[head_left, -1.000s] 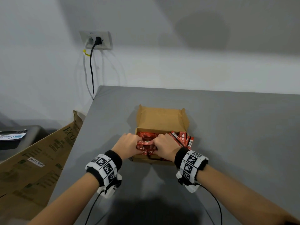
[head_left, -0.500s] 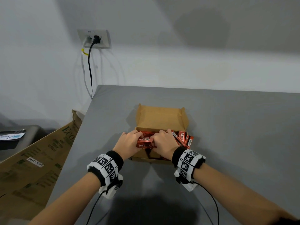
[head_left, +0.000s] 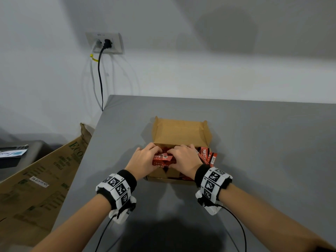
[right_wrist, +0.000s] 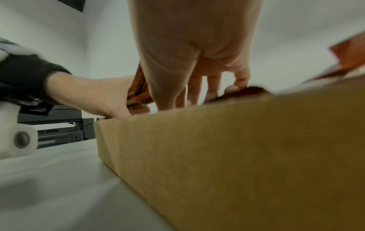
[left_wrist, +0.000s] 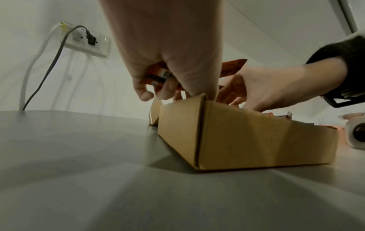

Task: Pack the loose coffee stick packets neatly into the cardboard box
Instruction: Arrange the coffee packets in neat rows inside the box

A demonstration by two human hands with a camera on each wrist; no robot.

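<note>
An open cardboard box (head_left: 179, 132) (left_wrist: 247, 140) (right_wrist: 237, 148) sits on the grey table, its lid flap standing up at the back. Both hands are over the box's left half, holding a bunch of red coffee stick packets (head_left: 163, 159) (left_wrist: 160, 73) between them. My left hand (head_left: 145, 158) (left_wrist: 158, 87) grips the bunch's left end, fingers curled round it. My right hand (head_left: 183, 157) (right_wrist: 197, 93) grips the right end. More red packets (head_left: 207, 156) stand on edge at the box's right side.
The grey table (head_left: 263, 151) reaches the wall at the back and ends at the left. A large flattened carton (head_left: 36, 179) leans beside the table's left edge. A wall socket (head_left: 104, 42) with cables hangs above the far left corner.
Both hands have moved with the bunch of packets away from the box's near edge, deeper over the box. The packets at the right have not moved.
</note>
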